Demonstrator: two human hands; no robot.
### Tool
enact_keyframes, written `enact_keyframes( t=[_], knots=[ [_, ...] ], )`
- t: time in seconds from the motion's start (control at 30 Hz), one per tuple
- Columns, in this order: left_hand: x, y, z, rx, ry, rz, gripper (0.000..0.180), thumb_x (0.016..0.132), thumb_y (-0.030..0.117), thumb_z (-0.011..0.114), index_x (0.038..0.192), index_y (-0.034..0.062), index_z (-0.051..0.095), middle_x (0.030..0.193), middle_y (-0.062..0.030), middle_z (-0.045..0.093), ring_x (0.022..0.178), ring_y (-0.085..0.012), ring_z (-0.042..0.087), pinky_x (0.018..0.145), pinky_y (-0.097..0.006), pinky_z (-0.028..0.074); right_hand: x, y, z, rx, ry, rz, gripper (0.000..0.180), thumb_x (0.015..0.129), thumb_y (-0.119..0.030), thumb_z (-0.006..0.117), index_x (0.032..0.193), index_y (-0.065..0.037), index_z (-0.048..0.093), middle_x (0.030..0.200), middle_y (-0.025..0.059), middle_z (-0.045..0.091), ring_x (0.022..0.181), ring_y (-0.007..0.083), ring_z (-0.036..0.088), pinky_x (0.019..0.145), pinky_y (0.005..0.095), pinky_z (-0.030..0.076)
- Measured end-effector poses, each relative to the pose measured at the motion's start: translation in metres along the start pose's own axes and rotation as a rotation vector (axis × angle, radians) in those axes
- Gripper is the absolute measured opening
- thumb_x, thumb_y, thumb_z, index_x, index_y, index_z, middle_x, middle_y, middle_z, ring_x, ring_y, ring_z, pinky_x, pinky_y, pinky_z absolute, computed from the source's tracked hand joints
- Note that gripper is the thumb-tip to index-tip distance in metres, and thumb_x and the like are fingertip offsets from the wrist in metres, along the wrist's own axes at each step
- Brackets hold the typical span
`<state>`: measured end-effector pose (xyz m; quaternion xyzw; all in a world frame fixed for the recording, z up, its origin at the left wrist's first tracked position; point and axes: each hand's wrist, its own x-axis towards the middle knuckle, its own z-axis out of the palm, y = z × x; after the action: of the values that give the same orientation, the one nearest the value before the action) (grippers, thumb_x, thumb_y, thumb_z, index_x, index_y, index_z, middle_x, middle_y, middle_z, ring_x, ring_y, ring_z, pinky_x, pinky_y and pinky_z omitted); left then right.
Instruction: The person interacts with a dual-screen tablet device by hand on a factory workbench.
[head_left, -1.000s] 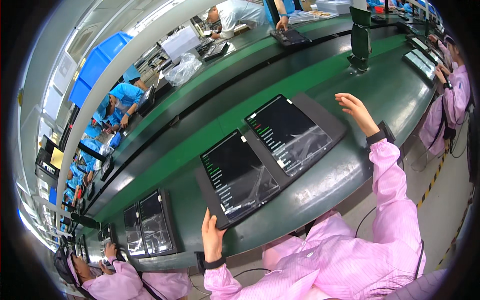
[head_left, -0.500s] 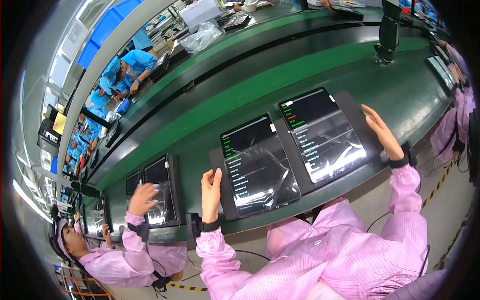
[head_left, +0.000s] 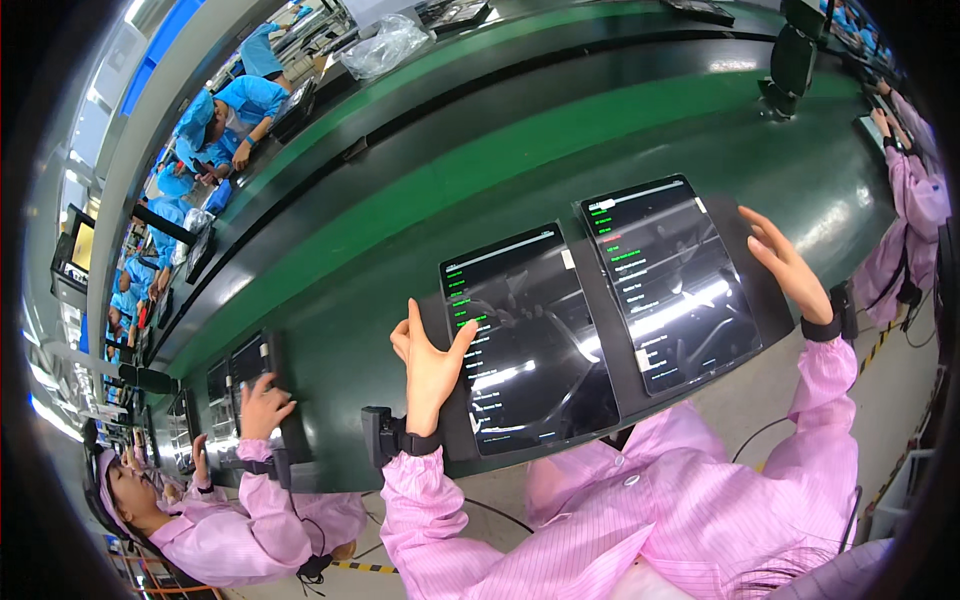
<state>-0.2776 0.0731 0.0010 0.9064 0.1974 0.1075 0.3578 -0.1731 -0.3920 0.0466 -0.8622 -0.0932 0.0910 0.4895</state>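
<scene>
Two tablets lie side by side on a dark mat point(head_left: 462, 425) in front of me. The left tablet point(head_left: 540, 370) and the right tablet point(head_left: 690, 310) both have lit black screens with lists of green and white lines, and glare crosses their glossy fronts. My left hand point(head_left: 428, 365) is at the left tablet's left edge, fingers spread, with the thumb over the screen. Whether the thumb touches the glass I cannot tell. Beside the mat's right edge, my right hand point(head_left: 790, 265) is open with its fingers stretched out, holding nothing.
A co-worker in pink point(head_left: 230, 520) at the left reaches over other tablets point(head_left: 240, 375). Another person in pink point(head_left: 915, 210) is at the far right. A black stand point(head_left: 793, 60) rises from the green bench point(head_left: 345, 395). Beyond lie a clear plastic bag point(head_left: 388, 45) and workers in blue.
My left hand has opened wider, its thumb now over the left tablet's screen. My right hand stays by the mat's right edge. The co-worker's tablets have shifted left in view.
</scene>
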Motion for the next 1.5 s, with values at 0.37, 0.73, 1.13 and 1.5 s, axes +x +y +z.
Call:
enact_keyframes(
  t=[0.37, 0.73, 1.13, 1.5],
  knots=[
    [0.030, 0.001, -0.005, 0.050, 0.078, 0.210, 0.061, 0.090, 0.039, 0.063, 0.139, 0.0083, 0.044, 0.138, -0.0204, 0.038, 0.130, -0.0351, 0.035, 0.107, -0.042, 0.031, 0.025, -0.023, 0.021, -0.632, 0.086, -0.446, 0.045, 0.091, -0.031, 0.060, 0.133, -0.018, 0.053, 0.152, 0.0199, 0.024, 0.141, 0.0418, 0.019, 0.112, 0.0481, 0.024],
    [0.060, 0.013, 0.004, -0.232, -0.034, 0.189, 0.040, 0.101, 0.034, 0.047, 0.115, 0.0001, 0.062, 0.102, -0.0092, 0.065, 0.092, -0.0152, 0.058, 0.083, -0.029, 0.045, 0.030, -0.024, 0.030, -0.704, -0.136, -0.597, 0.040, 0.091, -0.034, 0.061, 0.129, -0.023, 0.057, 0.153, 0.0174, 0.023, 0.141, 0.0435, 0.015, 0.112, 0.0534, 0.023],
    [0.059, 0.009, 0.004, -0.259, -0.040, 0.180, 0.042, 0.101, 0.035, 0.045, 0.114, -0.0015, 0.061, 0.104, -0.0109, 0.064, 0.099, -0.0176, 0.057, 0.090, -0.030, 0.043, 0.094, -0.029, 0.024, -0.366, -0.141, -0.279, 0.059, 0.099, -0.045, 0.042, 0.140, -0.002, 0.040, 0.134, 0.0221, 0.050, 0.129, 0.0324, 0.044, 0.105, 0.0360, 0.036],
    [0.047, 0.004, -0.004, -0.230, 0.023, 0.231, 0.038, 0.101, 0.028, 0.044, 0.128, 0.0024, 0.054, 0.128, -0.0128, 0.055, 0.108, -0.0207, 0.055, 0.095, -0.032, 0.042, 0.109, -0.044, 0.049, -0.630, -0.036, -0.487, 0.048, 0.099, -0.036, 0.046, 0.139, -0.011, 0.045, 0.144, 0.0212, 0.037, 0.139, 0.0353, 0.024, 0.110, 0.0433, 0.031]
  ],
)
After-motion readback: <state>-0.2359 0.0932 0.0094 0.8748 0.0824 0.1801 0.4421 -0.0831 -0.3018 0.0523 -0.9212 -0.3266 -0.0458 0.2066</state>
